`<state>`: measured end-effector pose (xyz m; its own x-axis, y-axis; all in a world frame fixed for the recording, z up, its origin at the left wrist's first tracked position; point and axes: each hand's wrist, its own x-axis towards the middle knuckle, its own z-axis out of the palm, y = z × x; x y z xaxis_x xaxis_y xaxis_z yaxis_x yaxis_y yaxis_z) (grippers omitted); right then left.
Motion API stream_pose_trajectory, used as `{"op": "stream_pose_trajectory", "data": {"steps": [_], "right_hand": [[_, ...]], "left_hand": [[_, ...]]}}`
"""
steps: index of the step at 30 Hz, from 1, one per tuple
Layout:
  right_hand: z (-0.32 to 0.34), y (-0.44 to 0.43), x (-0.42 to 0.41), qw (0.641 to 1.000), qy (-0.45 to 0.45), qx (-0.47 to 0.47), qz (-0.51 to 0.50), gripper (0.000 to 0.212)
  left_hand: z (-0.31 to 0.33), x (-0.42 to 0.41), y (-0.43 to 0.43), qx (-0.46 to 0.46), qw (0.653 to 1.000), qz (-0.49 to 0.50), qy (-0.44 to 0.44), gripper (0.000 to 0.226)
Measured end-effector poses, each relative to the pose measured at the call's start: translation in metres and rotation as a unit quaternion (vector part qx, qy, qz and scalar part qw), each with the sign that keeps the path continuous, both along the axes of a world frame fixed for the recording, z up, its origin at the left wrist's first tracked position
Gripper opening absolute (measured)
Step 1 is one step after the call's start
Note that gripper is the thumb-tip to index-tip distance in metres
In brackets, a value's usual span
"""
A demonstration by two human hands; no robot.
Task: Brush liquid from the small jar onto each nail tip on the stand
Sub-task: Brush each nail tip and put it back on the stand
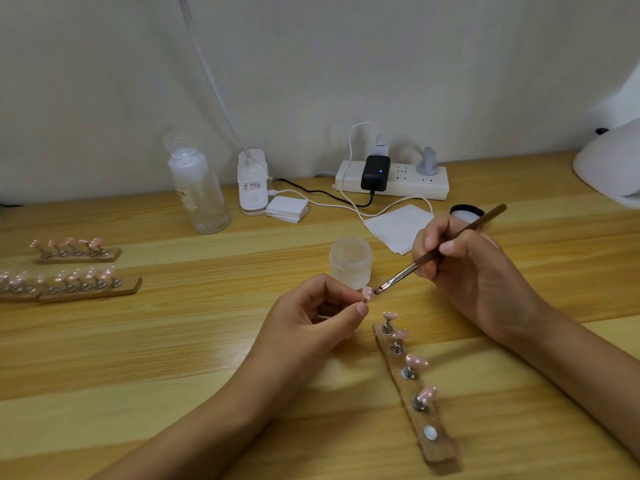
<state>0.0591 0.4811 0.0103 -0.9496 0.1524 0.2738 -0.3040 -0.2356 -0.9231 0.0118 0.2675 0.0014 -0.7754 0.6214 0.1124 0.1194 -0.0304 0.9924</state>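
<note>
My left hand [313, 315] pinches a small holder that carries one pink nail tip [367, 293] with white dots, lifted off the stand. My right hand [460, 268] grips a brown-handled brush [440, 252], and its bristles touch that nail tip. The frosted small jar [350, 261] stands open just behind the nail tip. The wooden stand [415, 400] lies in front of my hands, angled toward me. It carries several pink dotted nail tips on metal holders, and its nearest slot [430, 433] holds only a white disc.
Two more wooden stands with pink tips [74, 284] lie at the left. Behind are a clear bottle [199, 188], a white lamp base [252, 183], a stack of white pads [287, 209], white wipes [398, 226], a power strip [393, 180] with cables, a black lid [467, 213] and a white nail lamp [613, 161].
</note>
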Motion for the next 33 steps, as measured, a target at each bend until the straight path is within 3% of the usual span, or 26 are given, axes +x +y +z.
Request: {"op": "stream_pose_trajectory", "data": {"steps": [15,27,33], "right_hand": [[-0.0015,-0.0002,0.0015,0.999,0.012,0.044,0.027,0.021],[0.0007,-0.0043,0.0072,0.981,0.042,0.169,-0.085,0.019],[0.0023,-0.0009,0.0031,0.996,0.003,0.022,-0.09,0.022]], "left_hand": [[0.0048,0.0029,0.0013,-0.019,1.0,0.001,0.003,0.018],[0.0042,0.0034,0.0003,-0.006,1.0,-0.015,0.001,0.011],[0.0026,0.0021,0.0,-0.015,1.0,-0.009,0.013,0.01]]}}
